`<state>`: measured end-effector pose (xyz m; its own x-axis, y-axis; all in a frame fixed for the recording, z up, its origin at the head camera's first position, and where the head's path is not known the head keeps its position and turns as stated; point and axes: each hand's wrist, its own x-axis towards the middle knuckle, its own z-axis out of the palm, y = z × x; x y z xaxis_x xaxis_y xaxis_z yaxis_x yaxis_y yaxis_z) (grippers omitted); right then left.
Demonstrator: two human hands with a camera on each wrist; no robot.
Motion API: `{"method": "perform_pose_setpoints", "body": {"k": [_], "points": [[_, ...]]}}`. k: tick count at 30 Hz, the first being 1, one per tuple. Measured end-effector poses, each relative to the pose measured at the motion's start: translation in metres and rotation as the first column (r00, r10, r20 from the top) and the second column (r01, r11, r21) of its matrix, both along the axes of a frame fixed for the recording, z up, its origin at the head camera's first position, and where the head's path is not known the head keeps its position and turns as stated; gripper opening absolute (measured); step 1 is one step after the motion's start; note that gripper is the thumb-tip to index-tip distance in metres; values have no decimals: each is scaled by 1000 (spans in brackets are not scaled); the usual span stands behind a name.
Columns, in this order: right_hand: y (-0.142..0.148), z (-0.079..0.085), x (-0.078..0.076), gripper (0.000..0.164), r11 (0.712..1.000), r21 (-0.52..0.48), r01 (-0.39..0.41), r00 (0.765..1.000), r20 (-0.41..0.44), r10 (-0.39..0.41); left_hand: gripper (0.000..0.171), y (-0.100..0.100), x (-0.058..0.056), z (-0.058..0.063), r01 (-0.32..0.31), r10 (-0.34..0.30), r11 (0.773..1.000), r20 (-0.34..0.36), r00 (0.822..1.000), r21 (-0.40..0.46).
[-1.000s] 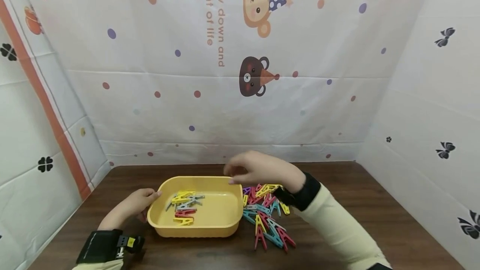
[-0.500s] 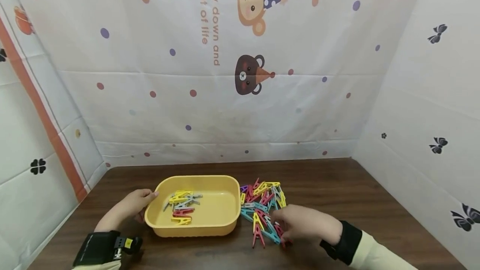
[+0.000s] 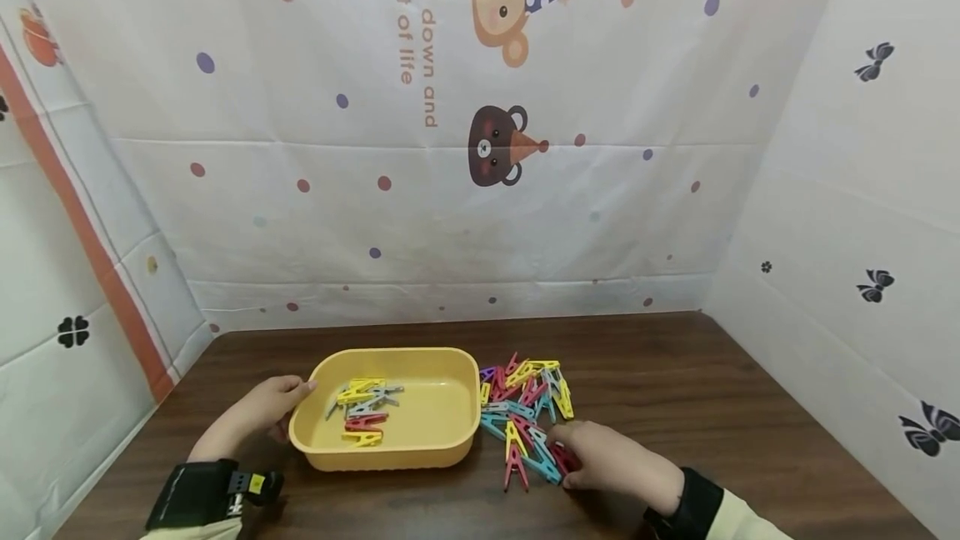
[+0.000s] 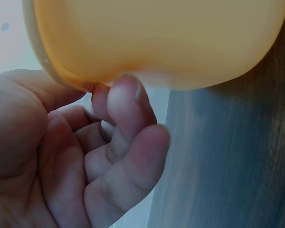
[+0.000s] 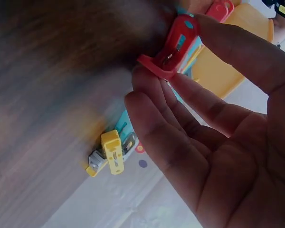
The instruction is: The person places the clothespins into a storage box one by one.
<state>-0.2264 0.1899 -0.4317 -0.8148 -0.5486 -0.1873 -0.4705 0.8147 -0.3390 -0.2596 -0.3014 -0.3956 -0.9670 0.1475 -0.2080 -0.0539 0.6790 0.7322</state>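
Observation:
My left hand (image 3: 262, 408) grips the left rim of a yellow plastic basin (image 3: 397, 458); in the left wrist view its thumb lies at the outer edge and the fingers curl under the wall. Several clothespins (image 3: 365, 402) in yellow, grey-blue and red lie in the left half of the basin. Right of it spreads a loose pile of clothespins (image 3: 521, 411) in red, yellow, blue and purple. At the pile's near right edge, my right hand (image 3: 618, 458) pinches a red clothespin (image 5: 180, 45) between thumb and fingers, close over the table.
The brown wooden table (image 3: 675, 390) runs back to a white printed cloth (image 3: 600, 223). Matching cloth walls stand at left and right. A yellow clothespin (image 5: 113, 152) at the pile's far side shows in the right wrist view.
My right hand has moved from over the basin's right rim to the near right of the pile and pinched a red clothespin. The left hand has kept its grip on the basin.

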Motion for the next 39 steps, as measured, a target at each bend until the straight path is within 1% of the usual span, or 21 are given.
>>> {"method": "perform_pose_setpoints", "body": {"k": [2, 4, 6, 7, 9, 10, 11, 13, 16, 17, 18, 19, 22, 24, 27, 30, 31, 34, 37, 39], "points": [[5, -12, -7, 46, 1000, 9, 1, 1000, -3, -1, 37, 0, 0, 0, 0, 0, 1000, 7, 1000, 8], [13, -32, -18, 47, 1000, 17, -7, 1000, -13, 8, 38, 0, 0, -1, -1, 1, 1000, 13, 1000, 13], [23, -51, -30, 46, 999, 13, -36, 999, -19, 36, 38, 0, 0, 0, -7, 6, 1000, 13, 1000, 14], [25, -54, -33, 46, 999, 6, -39, 999, -16, 39, 38, 0, 0, 0, -8, 8, 1000, 10, 1000, 12], [28, -58, -35, 43, 997, -1, -73, 997, -39, 73, 37, 1, 1, 0, -9, 9, 1000, -1, 1000, 9], [26, -51, -32, 42, 997, -7, -78, 996, -36, 77, 37, 1, 1, 0, -11, 11, 1000, -4, 1000, 9], [22, -38, -25, 40, 997, -13, -78, 997, -30, 78, 37, 1, 2, 0, -9, 9, 1000, -6, 1000, 8], [11, -5, -6, 36, 997, -23, -76, 997, -20, 75, 37, 1, 2, 0, -5, 5, 1000, -4, 1000, 5], [-3, 46, 18, 31, 996, -56, -70, 997, 26, 71, 37, 0, 2, 1, 7, -7, 1000, 5, 1000, 10], [-5, 57, 21, 30, 994, -69, -80, 996, 29, 82, 38, 0, 1, 2, 9, -9, 1000, 8, 1000, 10], [-5, 66, 22, 29, 992, -79, -103, 994, 15, 104, 38, 0, 1, 3, 8, -9, 1000, 9, 1000, 11], [-5, 72, 21, 29, 989, -86, -117, 993, 1, 117, 38, 1, 1, 3, 9, -9, 1000, 8, 1000, 11], [-10, 92, 15, 27, 984, -89, -157, 985, -81, 150, 37, 1, 2, 2, -8, 8, 1000, 1, 1000, 10], [-19, 105, 8, 26, 979, -66, -193, 971, -158, 180, 36, 2, 1, 1, -17, 17, 1000, -5, 1000, 5], [-39, 123, -2, 26, 972, -48, -228, 951, -223, 212, 36, 1, 2, 0, -27, 27, 1000, -7, 1000, -5], [-63, 136, -15, 27, 957, -43, -287, 919, -293, 263, 36, 3, 2, 0, -30, 30, 1000, -10, 1000, -7], [-72, 139, -19, 28, 953, -51, -300, 911, -311, 270, 36, 3, 2, 0, -24, 24, 1000, -13, 1000, -4], [-102, 148, -32, 28, 936, -63, -345, 875, -381, 297, 35, 5, 2, 0, -22, 22, 1000, -13, 1000, 10], [-135, 155, -46, 32, 928, -97, -361, 861, -416, 291, 35, 5, 3, 1, -28, 28, 1000, -7, 1000, 11], [-159, 159, -54, 33, 921, -142, -363, 868, -410, 279, 34, 4, 3, 3, -37, 37, 999, -4, 999, 8]]}}
